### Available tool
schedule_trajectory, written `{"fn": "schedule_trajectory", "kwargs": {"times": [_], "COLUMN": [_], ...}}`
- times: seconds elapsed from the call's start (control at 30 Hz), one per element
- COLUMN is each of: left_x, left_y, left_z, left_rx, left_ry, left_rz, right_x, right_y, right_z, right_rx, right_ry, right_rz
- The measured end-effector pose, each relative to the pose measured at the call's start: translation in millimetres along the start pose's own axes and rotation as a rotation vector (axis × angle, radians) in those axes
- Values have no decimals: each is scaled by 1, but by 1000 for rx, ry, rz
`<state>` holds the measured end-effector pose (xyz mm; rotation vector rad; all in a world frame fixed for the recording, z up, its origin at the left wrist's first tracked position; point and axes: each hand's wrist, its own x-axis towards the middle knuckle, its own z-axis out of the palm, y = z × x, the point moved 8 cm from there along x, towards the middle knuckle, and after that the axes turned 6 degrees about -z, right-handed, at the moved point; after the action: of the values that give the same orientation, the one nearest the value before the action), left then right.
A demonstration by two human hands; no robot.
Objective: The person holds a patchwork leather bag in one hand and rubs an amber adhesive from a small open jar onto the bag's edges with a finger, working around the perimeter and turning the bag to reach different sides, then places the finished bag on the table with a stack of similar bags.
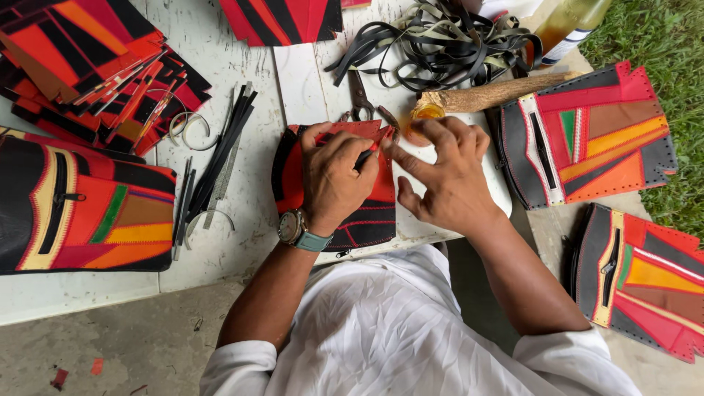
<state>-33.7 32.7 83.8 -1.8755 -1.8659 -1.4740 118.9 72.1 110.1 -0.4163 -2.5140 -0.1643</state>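
Observation:
A red and black leather patchwork panel (293,176) lies on a white board (301,88) in front of me. My left hand (334,176), with a wristwatch (297,229) on the wrist, presses down on the panel and grips a thin dark tool. My right hand (444,172) pinches the panel's upper right edge, fingertips meeting the left hand's. Just beyond the right hand's fingers is a small dab of amber glue (427,112).
Finished patchwork pouches lie at left (81,213) and right (587,139) (645,282). A stack of cut pieces (88,66) sits far left. Black strips (220,154), metal rings (187,125), scissors (359,95), tangled black straps (440,40), a wooden stick (499,92), a bottle (568,26).

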Motion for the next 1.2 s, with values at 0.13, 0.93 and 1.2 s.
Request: {"fn": "schedule_trajectory", "kwargs": {"times": [0.13,0.93,1.2], "left_x": [-3,3,0], "left_y": [-1,4,5], "left_z": [0,-2,-5], "left_rx": [-2,14,13], "left_ry": [-5,-30,-56], "left_rz": [4,24,36], "right_x": [0,-2,-5], "right_y": [-2,-7,13], "right_z": [-4,3,-4], "right_rx": [39,-151,321], "right_ry": [23,28,59], "right_rz": [2,30,128]}}
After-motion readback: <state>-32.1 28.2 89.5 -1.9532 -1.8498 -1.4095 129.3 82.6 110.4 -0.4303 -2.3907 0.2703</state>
